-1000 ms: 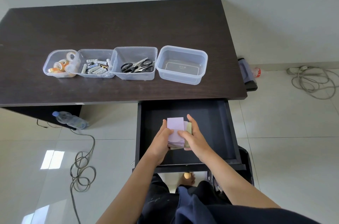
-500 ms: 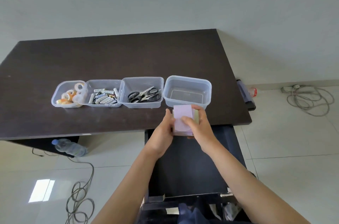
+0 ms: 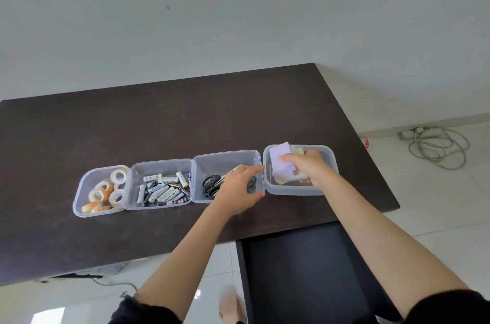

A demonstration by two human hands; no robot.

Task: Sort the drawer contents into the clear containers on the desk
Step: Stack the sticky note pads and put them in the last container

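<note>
Right hand (image 3: pixel 309 168) grips the lilac-topped stack of sticky notes (image 3: pixel 282 163) inside the rightmost clear plastic container (image 3: pixel 328 172), at three o'clock on the dark counter (image 3: pixel 159 122); left hand (image 3: pixel 238 188) hangs loosely spread over the scissors container (image 3: pixel 225 159).

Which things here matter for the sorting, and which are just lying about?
Part of the job:
- sticky-note pads, held by the right hand in the rightmost container
- left hand over the scissors container
- batteries container
- tape rolls container
- open drawer

Lying about:
- cable coil on the floor
- water bottle under the desk
</note>
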